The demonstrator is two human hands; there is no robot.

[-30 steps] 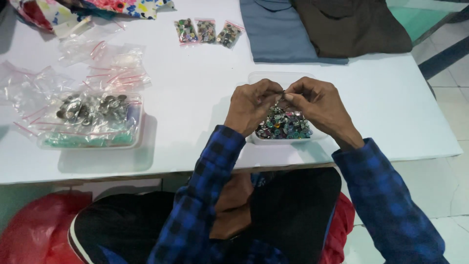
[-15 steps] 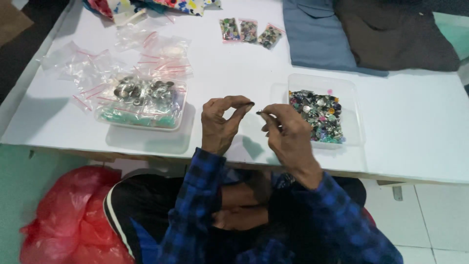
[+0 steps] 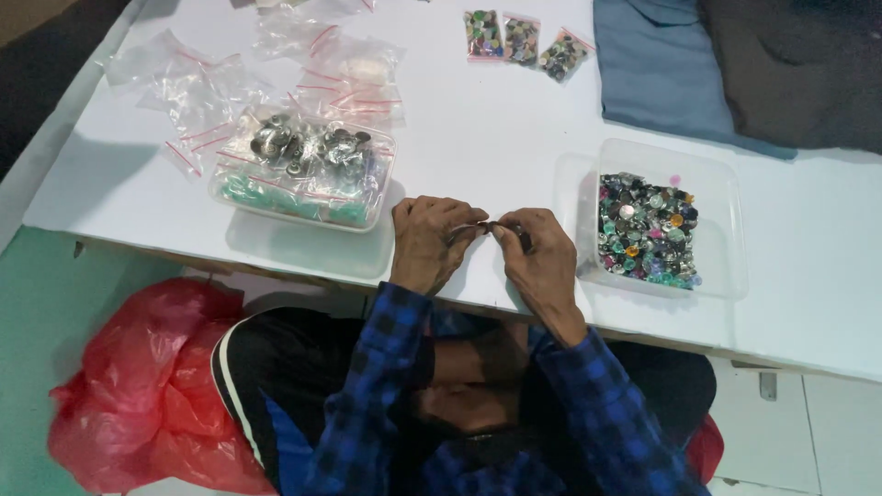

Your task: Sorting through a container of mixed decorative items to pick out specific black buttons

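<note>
white tabletop [image 3: 478, 119]: both hands now rest together at the near edge, fingertips meeting; 0.5 s ago they were apart and raised. left hand [image 3: 430, 241] and right hand [image 3: 537, 257] each pinched shut on one small metal piece [image 3: 485, 227] between them, can't tell its exact kind. 2 clear trays: one w/ coloured buttons [image 3: 648, 230] just right of the hands, one w/ silver buttons [image 3: 303, 152] to the left. 3 small filled bags [image 3: 522, 39] nr far edge. 1 red plastic bag [image 3: 152, 386] on floor.
</note>
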